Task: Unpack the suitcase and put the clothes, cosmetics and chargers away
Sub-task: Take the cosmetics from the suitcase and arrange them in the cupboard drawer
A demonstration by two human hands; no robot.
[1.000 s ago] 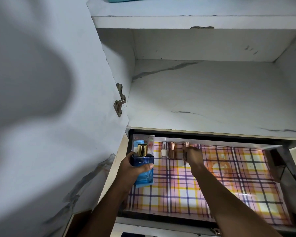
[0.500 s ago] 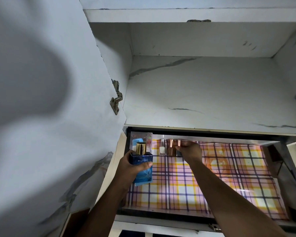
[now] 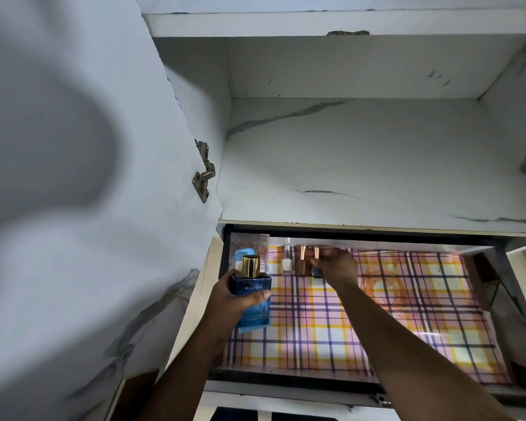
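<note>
A blue perfume bottle (image 3: pixel 253 294) is being gripped upright in the left hand (image 3: pixel 234 302), fingers curled round its body, gold cap pointing away, over the near-left of the lined drawer (image 3: pixel 407 323). Farther in, a dark nail polish bottle (image 3: pixel 316 267) is being pinched by the right hand (image 3: pixel 336 265) at the back wall, beside two others (image 3: pixel 293 264). The free spot is judged to lie just right of that row, nearer the right hand.

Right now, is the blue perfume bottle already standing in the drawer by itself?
No, the left hand grips the blue perfume bottle above the checked liner of the drawer.
</note>
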